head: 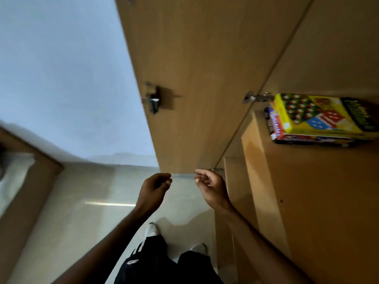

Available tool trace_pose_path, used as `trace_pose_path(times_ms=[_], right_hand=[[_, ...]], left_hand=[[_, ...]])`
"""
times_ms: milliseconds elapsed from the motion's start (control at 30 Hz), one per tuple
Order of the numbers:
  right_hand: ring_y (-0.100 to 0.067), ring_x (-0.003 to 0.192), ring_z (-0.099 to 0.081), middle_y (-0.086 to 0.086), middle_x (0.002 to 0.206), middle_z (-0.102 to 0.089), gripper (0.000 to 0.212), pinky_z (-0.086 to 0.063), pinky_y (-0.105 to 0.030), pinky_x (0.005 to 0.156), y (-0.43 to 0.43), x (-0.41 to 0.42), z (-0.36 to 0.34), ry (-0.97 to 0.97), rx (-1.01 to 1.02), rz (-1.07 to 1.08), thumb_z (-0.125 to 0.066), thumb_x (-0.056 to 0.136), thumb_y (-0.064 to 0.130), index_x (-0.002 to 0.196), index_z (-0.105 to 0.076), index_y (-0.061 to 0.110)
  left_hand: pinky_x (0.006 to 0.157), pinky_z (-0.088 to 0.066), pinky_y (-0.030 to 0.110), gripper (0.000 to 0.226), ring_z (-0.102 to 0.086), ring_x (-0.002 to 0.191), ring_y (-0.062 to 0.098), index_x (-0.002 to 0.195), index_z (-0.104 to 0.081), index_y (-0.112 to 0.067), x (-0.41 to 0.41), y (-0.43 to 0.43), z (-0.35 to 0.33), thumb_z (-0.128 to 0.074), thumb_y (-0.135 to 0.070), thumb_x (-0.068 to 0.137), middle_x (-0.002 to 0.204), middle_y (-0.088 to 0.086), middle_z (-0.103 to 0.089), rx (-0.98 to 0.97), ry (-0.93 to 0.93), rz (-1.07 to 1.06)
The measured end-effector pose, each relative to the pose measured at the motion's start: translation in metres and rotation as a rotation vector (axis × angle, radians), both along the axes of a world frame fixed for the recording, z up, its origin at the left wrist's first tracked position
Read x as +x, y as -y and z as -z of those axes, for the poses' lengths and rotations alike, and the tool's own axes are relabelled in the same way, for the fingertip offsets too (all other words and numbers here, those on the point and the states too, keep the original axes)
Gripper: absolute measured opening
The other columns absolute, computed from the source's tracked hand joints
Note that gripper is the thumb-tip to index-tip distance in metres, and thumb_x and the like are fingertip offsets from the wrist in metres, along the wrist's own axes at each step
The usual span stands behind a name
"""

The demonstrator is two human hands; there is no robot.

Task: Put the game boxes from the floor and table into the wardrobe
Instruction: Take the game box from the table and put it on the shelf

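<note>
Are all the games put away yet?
At least two game boxes lie stacked inside the wardrobe. The left hand and right hand hold nothing. No box shows on the visible floor; the table isn't clearly in view, so more may remain.

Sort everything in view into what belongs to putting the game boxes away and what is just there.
Job: game boxes stacked on the wardrobe shelf; open wardrobe door; left hand and right hand, both empty.
Just there: wall; floor; wooden furniture at far left; white shoes.
</note>
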State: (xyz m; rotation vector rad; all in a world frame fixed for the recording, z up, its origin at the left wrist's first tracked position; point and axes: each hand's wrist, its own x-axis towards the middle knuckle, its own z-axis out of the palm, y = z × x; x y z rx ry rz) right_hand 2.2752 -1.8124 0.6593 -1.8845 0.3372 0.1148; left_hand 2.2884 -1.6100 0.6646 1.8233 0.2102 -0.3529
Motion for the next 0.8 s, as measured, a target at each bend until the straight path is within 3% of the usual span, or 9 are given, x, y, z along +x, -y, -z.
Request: trace_pose_path(times_ms=[300, 367, 500, 667, 800], right_hand=[[-0.01, 0.096, -0.068, 0.004, 0.1, -0.073, 0.019, -0.057, -0.033, 0.09, -0.222, 0.007, 0.01, -0.116, 0.036, -0.408, -0.066, 0.087, 0.017, 0.104, -0.07, 0.023], [-0.011, 0.096, -0.068, 0.004, 0.099, -0.072, 0.018, -0.058, -0.034, 0.089, -0.28, 0.003, 0.013, -0.123, 0.015, -0.506, -0.067, 0.087, 0.019, 0.104, -0.071, 0.022], [-0.013, 0.091, -0.068, 0.004, 0.095, -0.072, 0.019, -0.058, -0.033, 0.082, -0.384, -0.009, 0.014, -0.118, 0.002, -0.696, -0.067, 0.087, 0.016, 0.106, -0.072, 0.017], [-0.016, 0.092, -0.069, -0.003, 0.097, -0.073, 0.02, -0.059, -0.033, 0.084, -0.522, -0.043, 0.01, -0.111, -0.006, -1.038, -0.067, 0.088, 0.01, 0.107, -0.071, 0.014], [-0.016, 0.091, -0.069, -0.002, 0.095, -0.073, 0.02, -0.058, -0.035, 0.088, -0.622, -0.082, 0.011, -0.12, -0.033, -1.294, -0.068, 0.086, 0.01, 0.095, -0.07, 0.028]], left_hand=[[0.082, -0.054, 0.026, 0.021, -0.07, 0.087, 0.015, 0.11, -0.069, -0.015, -0.082, -0.217, 0.004, -0.061, -0.008, 0.092, 0.1, 0.003, -0.074, -0.012, -0.025, -0.458], [0.087, -0.053, 0.027, 0.022, -0.069, 0.09, 0.013, 0.112, -0.069, -0.013, -0.109, -0.272, 0.009, -0.06, -0.008, 0.093, 0.1, 0.002, -0.074, -0.011, -0.02, -0.551], [0.083, -0.048, 0.018, 0.021, -0.068, 0.096, 0.01, 0.111, -0.068, -0.014, -0.162, -0.363, 0.006, -0.06, -0.007, 0.093, 0.103, 0.001, -0.073, -0.034, -0.019, -0.786], [0.088, -0.053, 0.027, 0.021, -0.068, 0.092, 0.013, 0.105, -0.068, -0.018, -0.249, -0.453, 0.0, -0.063, -0.004, 0.091, 0.099, 0.004, -0.073, -0.01, 0.046, -1.152], [0.089, -0.055, 0.03, 0.021, -0.068, 0.095, 0.017, 0.111, -0.069, -0.011, -0.314, -0.5, -0.002, -0.064, -0.007, 0.09, 0.101, 0.007, -0.073, -0.005, 0.037, -1.401]])
